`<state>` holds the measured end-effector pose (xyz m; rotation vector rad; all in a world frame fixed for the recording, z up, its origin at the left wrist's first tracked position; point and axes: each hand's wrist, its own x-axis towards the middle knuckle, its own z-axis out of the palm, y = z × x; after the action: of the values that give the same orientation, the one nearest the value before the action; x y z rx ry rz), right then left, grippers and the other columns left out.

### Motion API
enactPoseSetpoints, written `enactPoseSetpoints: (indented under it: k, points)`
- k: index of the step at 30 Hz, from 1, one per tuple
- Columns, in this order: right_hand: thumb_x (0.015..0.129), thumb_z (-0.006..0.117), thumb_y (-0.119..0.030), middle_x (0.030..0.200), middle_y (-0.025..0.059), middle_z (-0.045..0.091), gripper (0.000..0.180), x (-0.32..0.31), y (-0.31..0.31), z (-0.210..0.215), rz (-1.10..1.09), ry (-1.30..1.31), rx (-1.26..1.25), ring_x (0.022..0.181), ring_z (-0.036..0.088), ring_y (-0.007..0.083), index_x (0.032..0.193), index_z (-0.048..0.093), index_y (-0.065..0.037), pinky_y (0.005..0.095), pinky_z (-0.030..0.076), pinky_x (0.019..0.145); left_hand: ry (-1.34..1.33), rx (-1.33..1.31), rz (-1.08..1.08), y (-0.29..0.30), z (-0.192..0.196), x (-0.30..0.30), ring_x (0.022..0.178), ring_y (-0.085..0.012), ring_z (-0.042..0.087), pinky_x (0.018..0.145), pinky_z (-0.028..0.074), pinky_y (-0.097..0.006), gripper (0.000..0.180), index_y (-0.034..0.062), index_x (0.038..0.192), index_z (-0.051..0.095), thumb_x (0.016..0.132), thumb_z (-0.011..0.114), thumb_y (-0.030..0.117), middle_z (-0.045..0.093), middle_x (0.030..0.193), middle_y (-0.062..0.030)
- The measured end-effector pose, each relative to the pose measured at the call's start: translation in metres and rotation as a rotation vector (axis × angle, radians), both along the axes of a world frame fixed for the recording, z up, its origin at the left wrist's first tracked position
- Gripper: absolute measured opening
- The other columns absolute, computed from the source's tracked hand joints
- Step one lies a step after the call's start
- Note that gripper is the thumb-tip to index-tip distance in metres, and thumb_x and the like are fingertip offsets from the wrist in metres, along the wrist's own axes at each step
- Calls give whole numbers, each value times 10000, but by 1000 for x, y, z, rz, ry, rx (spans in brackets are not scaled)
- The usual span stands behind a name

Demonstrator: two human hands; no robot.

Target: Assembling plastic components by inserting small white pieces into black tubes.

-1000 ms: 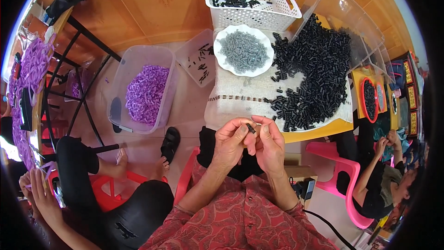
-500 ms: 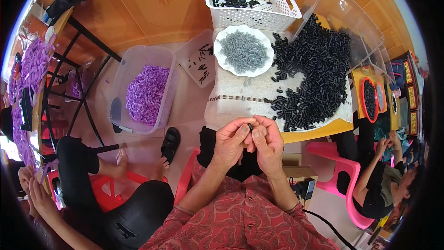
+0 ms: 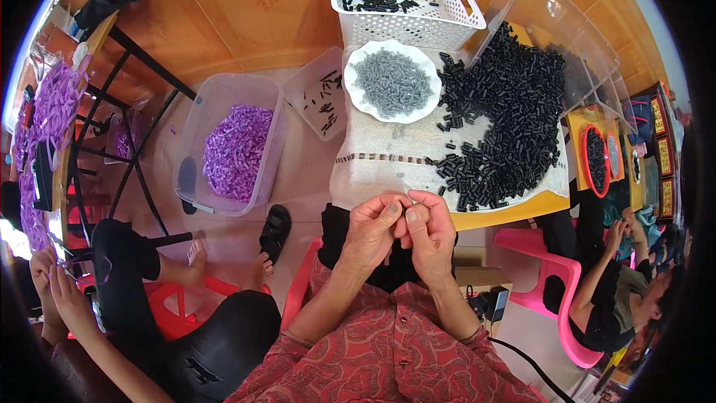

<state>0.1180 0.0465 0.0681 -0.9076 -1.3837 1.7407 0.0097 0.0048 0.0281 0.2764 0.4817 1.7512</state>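
My left hand (image 3: 371,230) and my right hand (image 3: 431,237) meet at the near edge of the table, fingers closed in a pinch. Between the thumbs shows a bit of a small black cylindrical piece (image 3: 403,210), mostly covered by my fingertips. Beyond my hands, a big heap of short black cylindrical pieces (image 3: 514,119) covers the right side of a pale cloth (image 3: 380,175). Left of the heap, on the cloth, stands a white scalloped plate (image 3: 356,107) piled with small clear-grey pieces (image 3: 394,82).
A white perforated basket (image 3: 410,30) and a tilted clear bin (image 3: 589,37) stand at the back. Floor bins to the left include one (image 3: 272,172) with purple pieces (image 3: 237,151). A co-worker's hands (image 3: 63,295) work at left; another person (image 3: 615,291) sits at right.
My thumbs and fingertips have shifted slightly around the black piece, which shows less now. The left co-worker's hands have moved up and closer together.
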Motion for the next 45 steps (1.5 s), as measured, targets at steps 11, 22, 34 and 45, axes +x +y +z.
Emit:
enactPoseSetpoints:
  k: [11,22,34,45]
  points:
    - [861,716,-14,841,62,613,355,9,15,12,-11,-268,582,676,582,116,1201,613,-3,235,498,607,-58,-39,57,-1,-2,0,985,-161,611,897,501,-334,235,-14,1108,666,1012,571,179,675,1037,-82]
    - [688,811,14,1020,120,647,463,6,31,25,15,-342,877,940,606,275,1127,670,-26,351,512,804,-63,57,-43,-1,-4,-6,957,-190,618,887,511,-339,233,-35,1139,659,988,601,133,668,1006,-112]
    - [661,807,29,952,87,685,457,7,34,22,100,-315,795,848,610,235,1100,699,-37,335,509,752,-48,-68,-6,3,-9,-5,906,-149,651,814,547,-279,365,-17,1283,529,932,627,-19,669,963,-84]
    - [623,804,60,831,83,678,342,12,37,19,17,-319,768,778,616,239,930,688,-35,311,497,696,235,-4,-193,-2,3,-19,928,-97,604,814,527,-234,513,-13,1352,558,864,714,-33,632,1056,-23]
